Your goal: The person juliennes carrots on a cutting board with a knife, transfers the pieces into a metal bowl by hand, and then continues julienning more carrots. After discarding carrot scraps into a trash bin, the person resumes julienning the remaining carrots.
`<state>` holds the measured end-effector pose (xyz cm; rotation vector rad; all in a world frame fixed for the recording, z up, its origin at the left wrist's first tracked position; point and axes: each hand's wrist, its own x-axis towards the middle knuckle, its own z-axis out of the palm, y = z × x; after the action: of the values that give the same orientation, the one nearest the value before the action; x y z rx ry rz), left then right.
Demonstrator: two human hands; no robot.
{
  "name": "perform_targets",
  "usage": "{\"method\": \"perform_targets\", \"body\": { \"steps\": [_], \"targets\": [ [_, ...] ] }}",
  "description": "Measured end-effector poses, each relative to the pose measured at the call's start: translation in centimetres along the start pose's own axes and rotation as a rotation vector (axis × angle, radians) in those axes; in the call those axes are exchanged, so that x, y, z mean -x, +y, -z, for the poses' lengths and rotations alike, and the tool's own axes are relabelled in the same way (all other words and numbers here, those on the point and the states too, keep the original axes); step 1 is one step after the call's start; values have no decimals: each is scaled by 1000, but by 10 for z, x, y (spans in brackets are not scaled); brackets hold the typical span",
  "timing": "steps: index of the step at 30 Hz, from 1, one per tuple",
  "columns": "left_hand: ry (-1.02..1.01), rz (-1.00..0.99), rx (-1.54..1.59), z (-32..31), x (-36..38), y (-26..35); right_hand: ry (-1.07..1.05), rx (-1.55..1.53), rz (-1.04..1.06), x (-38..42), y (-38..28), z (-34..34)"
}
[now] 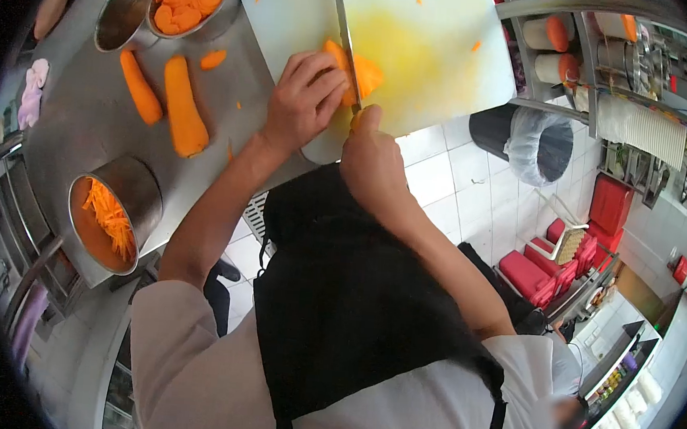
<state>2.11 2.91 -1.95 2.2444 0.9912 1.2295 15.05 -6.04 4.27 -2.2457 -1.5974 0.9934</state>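
Note:
On the white cutting board (pixel 449 70), stained yellow in the middle, lies a stack of orange carrot slices (pixel 367 77). My left hand (pixel 308 99) has its fingers curled on the left part of the carrot slices, pressing them to the board. My right hand (pixel 372 153) grips the handle of a long knife (pixel 344 25), whose blade points away from me and crosses the carrot pieces just right of my left fingertips. Small carrot bits are scattered on the board.
Two peeled carrots (pixel 184 108) (pixel 140 89) lie on the steel table (pixel 71 116). A pot (pixel 144 193) holds carrot shreds; a bowl (pixel 223 23) of carrot slices stands beside another metal bowl (pixel 125 13). A lined bin (pixel 541 149) stands on the floor. Another person (pixel 564 369) is at lower right.

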Motion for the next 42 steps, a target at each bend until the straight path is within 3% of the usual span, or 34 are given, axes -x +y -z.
{"method": "perform_targets", "body": {
  "steps": [12, 18, 30, 42],
  "targets": [
    [29, 16, 40, 1, -6, -1, -33, -71, 87, 4, -10, 43],
    [24, 4, 28, 1, -5, 0, -127, -65, 29, 16, -29, 76],
    [7, 15, 17, 0, -4, -1, -169, -64, -23, 21, -30, 66],
    [8, 45, 26, -2, -3, -2, -75, -58, 31, 11, -14, 41]
  ]
}}
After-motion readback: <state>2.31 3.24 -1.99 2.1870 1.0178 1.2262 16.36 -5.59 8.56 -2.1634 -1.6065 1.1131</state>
